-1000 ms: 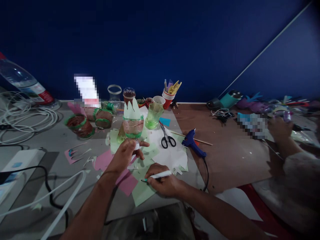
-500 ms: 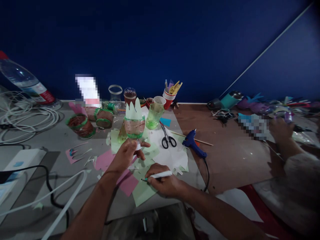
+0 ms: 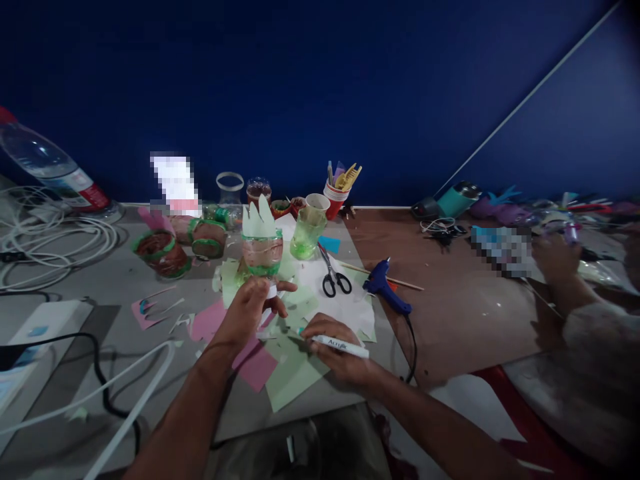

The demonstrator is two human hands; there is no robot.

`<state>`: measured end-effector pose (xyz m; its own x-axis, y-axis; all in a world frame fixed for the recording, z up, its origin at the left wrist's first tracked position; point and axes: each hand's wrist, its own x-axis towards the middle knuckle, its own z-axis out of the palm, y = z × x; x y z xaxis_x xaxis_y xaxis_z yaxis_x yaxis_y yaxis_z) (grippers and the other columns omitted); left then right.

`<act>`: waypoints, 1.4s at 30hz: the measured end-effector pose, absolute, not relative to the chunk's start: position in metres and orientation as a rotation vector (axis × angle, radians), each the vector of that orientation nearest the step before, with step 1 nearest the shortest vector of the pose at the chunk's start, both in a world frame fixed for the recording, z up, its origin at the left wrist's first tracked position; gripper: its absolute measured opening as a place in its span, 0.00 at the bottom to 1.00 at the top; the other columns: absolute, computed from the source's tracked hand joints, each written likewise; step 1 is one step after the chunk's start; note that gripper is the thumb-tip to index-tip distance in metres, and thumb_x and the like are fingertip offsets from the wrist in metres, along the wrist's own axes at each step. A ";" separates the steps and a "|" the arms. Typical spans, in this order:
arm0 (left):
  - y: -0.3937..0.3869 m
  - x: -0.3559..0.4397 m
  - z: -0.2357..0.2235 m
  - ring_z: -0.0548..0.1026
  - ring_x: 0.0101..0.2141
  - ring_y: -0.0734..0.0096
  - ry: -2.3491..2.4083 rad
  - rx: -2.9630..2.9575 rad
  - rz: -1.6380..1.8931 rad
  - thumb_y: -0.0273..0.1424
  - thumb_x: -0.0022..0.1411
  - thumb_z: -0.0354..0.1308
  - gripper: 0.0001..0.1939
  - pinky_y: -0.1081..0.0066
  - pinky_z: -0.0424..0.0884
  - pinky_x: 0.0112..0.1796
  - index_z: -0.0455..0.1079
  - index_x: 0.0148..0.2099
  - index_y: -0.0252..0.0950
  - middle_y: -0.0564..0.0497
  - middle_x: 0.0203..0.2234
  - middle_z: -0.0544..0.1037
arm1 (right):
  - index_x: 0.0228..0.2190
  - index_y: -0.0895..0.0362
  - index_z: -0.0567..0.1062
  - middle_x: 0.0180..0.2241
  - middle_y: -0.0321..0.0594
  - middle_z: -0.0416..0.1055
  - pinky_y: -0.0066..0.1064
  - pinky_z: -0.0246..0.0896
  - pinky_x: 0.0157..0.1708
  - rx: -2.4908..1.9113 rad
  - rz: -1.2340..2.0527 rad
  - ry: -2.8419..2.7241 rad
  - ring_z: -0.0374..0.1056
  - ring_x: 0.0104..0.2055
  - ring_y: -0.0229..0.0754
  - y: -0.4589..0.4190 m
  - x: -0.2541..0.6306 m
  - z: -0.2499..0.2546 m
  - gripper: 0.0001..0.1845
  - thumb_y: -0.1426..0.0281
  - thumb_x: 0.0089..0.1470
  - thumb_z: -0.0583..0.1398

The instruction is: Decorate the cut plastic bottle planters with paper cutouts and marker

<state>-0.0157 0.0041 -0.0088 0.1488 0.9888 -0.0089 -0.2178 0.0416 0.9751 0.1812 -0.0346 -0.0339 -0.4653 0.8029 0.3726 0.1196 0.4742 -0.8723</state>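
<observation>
My left hand [image 3: 250,303] is closed, pinching the white cap end of a cut plastic bottle top [image 3: 263,253] held neck down. Its wall is painted brownish pink with green bands, and pale green pointed paper strips [image 3: 259,217] rise from the rim. In my right hand [image 3: 333,347] is a white acrylic marker [image 3: 343,346], its green tip pointing left over a light green paper sheet [image 3: 293,377]. Pink paper [image 3: 256,365] lies between my forearms. Scissors [image 3: 331,277] rest on white paper just beyond my hands.
A blue glue gun [image 3: 383,287] lies to the right with its cord trailing forward. Painted cups [image 3: 163,253] and a greenish clear cup [image 3: 306,233] stand behind. White cables [image 3: 75,243] coil at left. Another person's hand [image 3: 557,260] works at far right.
My right hand has moved up and right, and the marker has turned so that its label shows. My left hand and the bottle top have shifted slightly left.
</observation>
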 end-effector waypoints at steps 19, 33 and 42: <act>0.004 -0.023 -0.006 0.71 0.22 0.75 1.041 1.015 1.320 0.47 0.60 0.51 0.18 0.71 0.67 0.24 0.64 0.36 0.35 0.47 0.33 0.77 | 0.50 0.61 0.69 0.39 0.49 0.69 0.45 0.48 0.55 -1.240 -0.230 -2.814 0.62 0.44 0.49 0.009 0.212 -0.017 0.19 0.78 0.56 0.51; 0.009 -0.022 -0.011 0.71 0.21 0.75 1.030 0.991 1.415 0.45 0.58 0.54 0.17 0.73 0.66 0.23 0.63 0.36 0.35 0.49 0.30 0.78 | 0.45 0.56 0.70 0.39 0.46 0.66 0.38 0.52 0.39 -1.199 -0.176 -2.870 0.63 0.38 0.46 0.021 0.161 0.014 0.15 0.72 0.55 0.54; 0.010 -0.024 -0.012 0.72 0.22 0.74 1.021 1.015 1.443 0.44 0.60 0.53 0.15 0.72 0.67 0.26 0.66 0.35 0.36 0.51 0.24 0.77 | 0.35 0.56 0.72 0.37 0.44 0.66 0.39 0.53 0.36 -0.990 -0.172 -2.973 0.63 0.36 0.46 0.045 0.121 -0.024 0.08 0.72 0.58 0.52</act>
<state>-0.0237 0.0101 -0.0123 -0.0910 0.9938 0.0645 -0.2704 -0.0870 0.9588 0.1206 0.0450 -0.0238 -0.8009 0.5976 0.0380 0.5980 0.7949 0.1025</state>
